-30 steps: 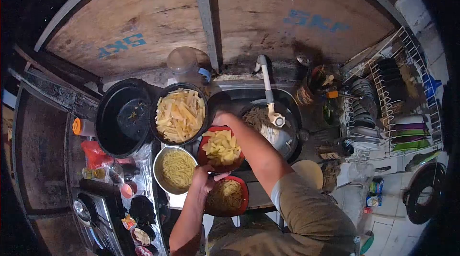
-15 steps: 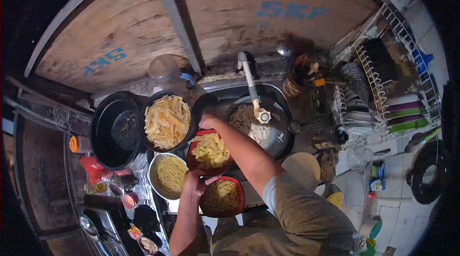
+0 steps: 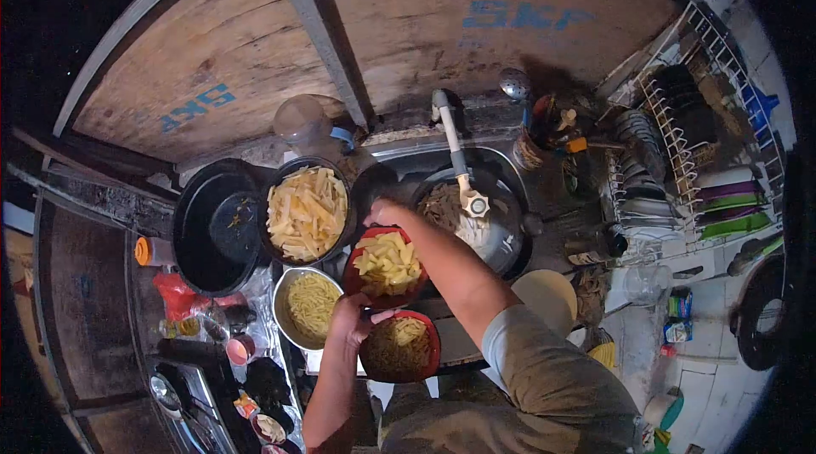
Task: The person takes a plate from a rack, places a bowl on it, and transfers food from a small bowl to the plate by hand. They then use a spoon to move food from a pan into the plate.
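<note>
A red bowl (image 3: 351,280) of cut yellow pieces, like potato (image 3: 387,260), sits in the middle between my two hands. My left hand (image 3: 350,320) grips its near rim, thumb stretched out toward the right. At the far rim is my right hand (image 3: 384,212), its fingers curled around the edge and partly hidden by the wrist. Just below is a second red bowl (image 3: 434,350) with finer shreds in it. A metal bowl (image 3: 279,305) of thin pale strips stands left of my left hand. Behind it, a dark bowl (image 3: 347,233) holds thick pale sticks.
A large black basin (image 3: 208,237) with a few scraps stands at the left. Right of my right arm, a tap (image 3: 455,148) reaches over a sink (image 3: 510,167) holding a round pan. A dish rack (image 3: 671,148) is at the far right, a stove (image 3: 191,407) at lower left.
The view has shifted slightly, so the scene sits a little farther right. Both hands stay at the rim of the red bowl with the cut pieces.
</note>
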`<state>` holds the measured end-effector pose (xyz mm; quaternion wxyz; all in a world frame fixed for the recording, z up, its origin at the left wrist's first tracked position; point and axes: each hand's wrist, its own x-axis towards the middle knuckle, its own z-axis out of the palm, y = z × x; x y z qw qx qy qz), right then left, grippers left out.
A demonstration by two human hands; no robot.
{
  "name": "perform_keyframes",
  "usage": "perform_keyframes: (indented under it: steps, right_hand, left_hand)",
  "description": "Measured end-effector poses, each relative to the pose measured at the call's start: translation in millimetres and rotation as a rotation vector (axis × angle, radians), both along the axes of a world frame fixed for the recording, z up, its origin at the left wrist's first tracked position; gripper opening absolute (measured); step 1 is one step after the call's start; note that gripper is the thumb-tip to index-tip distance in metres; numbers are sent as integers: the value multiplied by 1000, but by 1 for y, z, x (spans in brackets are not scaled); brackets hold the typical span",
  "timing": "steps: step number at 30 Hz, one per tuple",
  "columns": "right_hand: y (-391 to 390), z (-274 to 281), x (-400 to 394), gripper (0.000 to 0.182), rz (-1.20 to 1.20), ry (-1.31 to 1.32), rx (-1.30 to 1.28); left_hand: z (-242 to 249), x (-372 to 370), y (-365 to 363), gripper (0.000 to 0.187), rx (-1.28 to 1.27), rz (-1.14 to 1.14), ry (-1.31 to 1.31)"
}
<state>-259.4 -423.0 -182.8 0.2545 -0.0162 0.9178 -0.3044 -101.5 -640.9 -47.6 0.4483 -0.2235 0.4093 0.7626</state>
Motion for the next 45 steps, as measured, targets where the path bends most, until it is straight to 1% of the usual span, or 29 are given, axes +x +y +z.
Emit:
perform_keyframes:
  steps: [2,3,6,9,12,15,16,18,19,21,22,24,25,28,32,34,35,38,39,41,43,45]
  right_hand:
    - [12,-25,-7,38,140,12,-227]
    - [15,-25,8,43,-87,-60,-688]
    - [17,13,13,27,-191,-185,-438]
    - [12,28,16,27,-109,-111,-253]
    - [15,33,16,27,-48,-114,-270]
    - [18,42,21,25,-170,-219,-503]
    - [19,44,22,23,-144,-163,-515]
    - [16,47,26,21,-86,-52,-540]
    - [15,61,31,20,-107,50,-494]
    - [12,90,48,18,-148,252,-403]
    - [10,96,57,17,-132,320,-394]
    - [8,111,72,15,-101,458,-379]
    - [8,125,79,19,21,408,-313]
    - [-4,122,100,26,157,422,-201]
    - [-14,138,125,58,176,303,59]
    - [-17,148,129,65,152,254,116]
    - [-17,151,127,68,142,228,144]
    - [-18,136,123,68,52,114,90]
    - [-18,144,119,69,30,42,53]
    - [-21,128,114,69,50,-18,121]
    - [-23,140,114,68,35,-108,158]
    - [-25,124,113,67,-10,-122,120]
  left_hand:
    - [4,-1,1,56,2,-11,4]
    - [4,0,2,54,16,-6,6]
    - [-4,-4,3,50,58,-7,-2]
    - [-8,-5,2,48,55,-24,-23]
    - [-1,-6,5,46,34,-16,-11]
    - [5,-8,5,45,31,-39,8]
    - [6,-8,4,44,33,-54,13]
    - [2,-9,1,54,27,-69,35]
    - [0,-10,-1,59,25,-72,46]
    - [-1,-10,-3,57,69,-49,29]
    - [1,-11,-2,55,91,-38,19]
    - [13,-11,1,52,4,-34,38]
    - [18,-11,2,50,-40,-35,45]
    - [17,-14,1,47,-16,-95,34]
    - [14,-17,6,45,-49,-112,87]
    - [22,-20,11,43,-88,-143,87]
    - [21,-21,11,41,-48,-150,109]
    - [-4,-29,10,41,-40,-143,84]
    - [2,-25,10,37,-55,-110,48]
    - [23,-33,23,30,-67,-47,22]
    - [19,-39,24,30,-76,-87,27]
    - [5,-42,22,30,-100,-120,28]
